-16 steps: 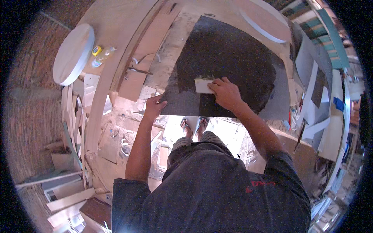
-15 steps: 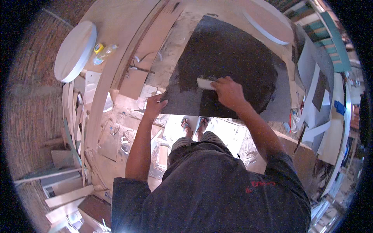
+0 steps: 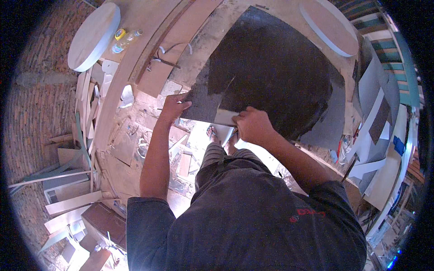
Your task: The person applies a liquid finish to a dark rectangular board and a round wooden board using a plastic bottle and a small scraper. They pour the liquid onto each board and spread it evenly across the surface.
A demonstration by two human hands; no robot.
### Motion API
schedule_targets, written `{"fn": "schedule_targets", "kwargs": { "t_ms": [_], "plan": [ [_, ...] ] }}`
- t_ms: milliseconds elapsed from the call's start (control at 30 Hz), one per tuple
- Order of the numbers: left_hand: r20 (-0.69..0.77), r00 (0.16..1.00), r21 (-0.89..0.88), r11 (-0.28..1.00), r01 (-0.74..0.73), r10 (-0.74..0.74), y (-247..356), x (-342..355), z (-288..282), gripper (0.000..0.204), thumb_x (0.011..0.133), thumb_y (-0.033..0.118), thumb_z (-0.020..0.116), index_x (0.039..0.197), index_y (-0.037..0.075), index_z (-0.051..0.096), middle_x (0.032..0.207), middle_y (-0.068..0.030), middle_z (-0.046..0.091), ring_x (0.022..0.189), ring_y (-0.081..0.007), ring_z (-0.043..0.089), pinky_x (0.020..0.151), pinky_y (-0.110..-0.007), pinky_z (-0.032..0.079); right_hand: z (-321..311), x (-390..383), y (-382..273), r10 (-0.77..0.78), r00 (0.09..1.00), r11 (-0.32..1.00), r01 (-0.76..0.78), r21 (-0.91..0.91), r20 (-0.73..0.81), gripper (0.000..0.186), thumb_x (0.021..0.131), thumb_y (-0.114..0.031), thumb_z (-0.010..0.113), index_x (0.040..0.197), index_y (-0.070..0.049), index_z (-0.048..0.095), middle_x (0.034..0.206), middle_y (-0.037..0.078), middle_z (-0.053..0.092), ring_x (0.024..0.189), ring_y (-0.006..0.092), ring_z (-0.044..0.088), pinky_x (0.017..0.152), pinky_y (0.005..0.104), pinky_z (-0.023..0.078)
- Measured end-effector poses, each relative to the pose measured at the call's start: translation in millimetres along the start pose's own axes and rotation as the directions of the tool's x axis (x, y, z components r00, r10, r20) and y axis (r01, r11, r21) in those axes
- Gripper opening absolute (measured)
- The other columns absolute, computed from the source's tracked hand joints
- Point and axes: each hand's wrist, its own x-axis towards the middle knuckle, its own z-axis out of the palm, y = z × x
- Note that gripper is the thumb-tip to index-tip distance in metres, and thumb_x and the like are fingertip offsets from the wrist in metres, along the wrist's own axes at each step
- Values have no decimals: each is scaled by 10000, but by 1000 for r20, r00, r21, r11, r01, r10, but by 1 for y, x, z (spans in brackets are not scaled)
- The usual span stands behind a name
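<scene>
A large grey sheet (image 3: 337, 110) lies on the bench in front of me, most of its face covered with a dark wet-looking coating (image 3: 271, 63). My right hand (image 3: 254, 125) is closed on a pale flat spreader (image 3: 224, 117), which lies against the sheet's near edge. Left of the spreader, a strip along the near left corner looks thinner and greyer. At that corner my left hand (image 3: 174, 108) pinches the sheet's edge, thumb on top; its lower fingers are partly hidden.
Round white-edged boards lie at the far left (image 3: 94, 36) and far right (image 3: 327, 27). Beside the left one are a yellow tape measure (image 3: 120, 34) and a clear bottle (image 3: 127, 41). Offcuts (image 3: 74, 207) pile up at lower left. Curved grey sheets (image 3: 379, 77) stand at right.
My right hand has drawn the spreader toward me, from within the dark area to the sheet's near edge. My left hand stays at the corner. The view has shifted slightly.
</scene>
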Motion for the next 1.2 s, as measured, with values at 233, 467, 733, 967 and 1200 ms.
{"fn": "schedule_targets", "kwargs": {
  "t_ms": [233, 467, 733, 967, 1200],
  "plan": [
    [-21, 1000, 63, 998, -14, 15, 6, -2, 1, 482, 839, 35, 748, 1314, -2, 677, 1076, -77, 750, 902, -142, 663, 855, -315, 537, -43, -6, -3, 176, 973, 981, -186, 50, 151, 260, 906, -303, 645, 1009, -96, 764, 944, 116, 738, 973, 331, 689, 775, 487, 575],
    [23, 993, 43, 992, -117, 116, -39, 16, -4, 468, 854, 37, 725, 1312, -39, 661, 1068, -92, 748, 904, -152, 657, 858, -312, 529, -15, 45, 53, 218, 897, 962, -264, -70, -384, 251, 965, -213, 596, 1138, -115, 749, 1117, 108, 733, 1028, 344, 676, 854, 475, 570],
    [113, 988, -89, 991, -97, 107, -5, -9, 5, 402, 909, -39, 648, 1311, -50, 658, 1033, -82, 742, 878, -129, 656, 804, -299, 532, -47, 59, 55, 581, 755, 808, -580, 103, -304, 269, 939, -203, 617, 1160, -125, 750, 1042, 132, 744, 991, 353, 689, 848, 490, 570],
    [141, 988, -306, 952, -22, 68, -1, -11, 5, 385, 908, -58, 642, 1292, -57, 662, 1051, -94, 741, 879, -139, 678, 807, -293, 547, 0, 77, -6, 383, 865, 920, -390, 45, -326, 225, 880, -231, 589, 1002, -148, 759, 858, 166, 740, 816, 384, 737, 717, 518, 614],
    [198, 980, -350, 934, 68, 2, -12, 0, 3, 394, 909, -49, 649, 1303, -43, 657, 1035, -101, 744, 857, -153, 694, 790, -292, 563, -29, 62, -63, 506, 861, 847, -508, 156, 56, 261, 915, -259, 658, 1109, -125, 770, 954, 164, 740, 951, 382, 685, 830, 516, 551]
  ]
}}
